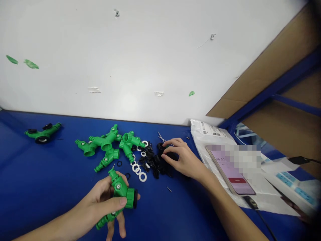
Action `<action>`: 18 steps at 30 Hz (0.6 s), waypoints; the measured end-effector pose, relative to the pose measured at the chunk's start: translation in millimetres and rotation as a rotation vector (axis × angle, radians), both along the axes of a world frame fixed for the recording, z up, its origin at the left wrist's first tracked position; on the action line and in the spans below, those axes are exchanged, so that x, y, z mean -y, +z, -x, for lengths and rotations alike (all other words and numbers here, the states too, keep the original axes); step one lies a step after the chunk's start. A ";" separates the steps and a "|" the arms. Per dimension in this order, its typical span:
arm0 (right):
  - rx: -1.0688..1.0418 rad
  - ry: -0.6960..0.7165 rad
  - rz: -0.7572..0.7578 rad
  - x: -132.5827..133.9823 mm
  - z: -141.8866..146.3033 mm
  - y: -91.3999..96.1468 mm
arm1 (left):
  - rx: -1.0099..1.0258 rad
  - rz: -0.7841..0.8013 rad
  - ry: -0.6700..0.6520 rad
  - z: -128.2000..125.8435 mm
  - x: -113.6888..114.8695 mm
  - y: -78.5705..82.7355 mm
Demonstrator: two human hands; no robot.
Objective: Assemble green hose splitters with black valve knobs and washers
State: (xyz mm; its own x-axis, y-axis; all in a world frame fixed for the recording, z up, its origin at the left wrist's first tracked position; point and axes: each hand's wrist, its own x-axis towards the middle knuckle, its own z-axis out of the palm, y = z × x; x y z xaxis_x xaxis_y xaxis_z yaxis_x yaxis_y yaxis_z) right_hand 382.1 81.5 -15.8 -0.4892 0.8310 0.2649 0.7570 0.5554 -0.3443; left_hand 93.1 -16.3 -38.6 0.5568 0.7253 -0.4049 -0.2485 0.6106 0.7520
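Note:
My left hand [106,201] is wrapped round a green Y-shaped hose splitter [119,189], tilted in the palm with the thumb across it. A black ring sits on the splitter's wide collar, which points right. My right hand [178,155] is at the right side of a heap of small black plastic parts [151,160]. Its thumb and fingers are curled in a loose pinch at a black part [159,146]; the palm side is hidden. White washers [142,176] lie along the heap's left edge. Several more green splitters [106,144] are grouped behind my left hand.
At the far left lies a splitter with black knobs [42,134]. A small screw [169,189] lies in front of the heap. On the right are a white mailing bag [210,134], a phone [230,170] with a cable, and a power strip [296,187]. A white wall [140,60] stands behind.

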 end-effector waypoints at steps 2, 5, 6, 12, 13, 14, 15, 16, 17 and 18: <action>-0.005 -0.003 0.000 0.2 -0.4 1.2 | 0.014 0.006 -0.002 0.3 -0.1 -1.5; -0.016 0.004 0.005 1.3 0.1 3.4 | 0.017 0.008 -0.001 0.3 -0.6 -1.0; -0.020 0.009 0.008 2.0 0.9 4.3 | 0.012 0.005 0.001 0.3 -0.9 0.1; -0.052 0.069 0.053 11.5 8.6 16.9 | -0.047 -0.035 -0.001 1.0 -3.1 7.8; -0.053 0.092 0.076 13.7 9.7 19.6 | -0.052 -0.037 0.003 1.0 -3.4 7.9; -0.051 0.119 0.107 15.7 10.7 21.9 | -0.050 -0.036 0.010 0.9 -3.8 7.8; -0.046 0.146 0.141 17.6 11.5 23.7 | -0.046 -0.034 0.022 0.6 -4.2 7.6; -0.036 0.168 0.175 19.2 12.2 24.8 | -0.034 -0.030 0.034 0.2 -4.7 7.7; -0.021 0.181 0.204 20.5 12.7 25.1 | -0.020 -0.026 0.046 -0.2 -5.3 8.1; 0.000 0.186 0.226 21.4 12.9 24.7 | -0.009 -0.022 0.056 -0.5 -5.9 9.0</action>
State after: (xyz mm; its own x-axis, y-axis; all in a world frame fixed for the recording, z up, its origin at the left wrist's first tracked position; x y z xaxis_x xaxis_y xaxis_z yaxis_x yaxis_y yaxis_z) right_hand 369.1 60.1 9.0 -0.6388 0.7649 0.0832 0.6493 0.5940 -0.4750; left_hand 93.6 -10.5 -29.6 0.5117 0.7637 -0.3936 -0.2750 0.5796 0.7671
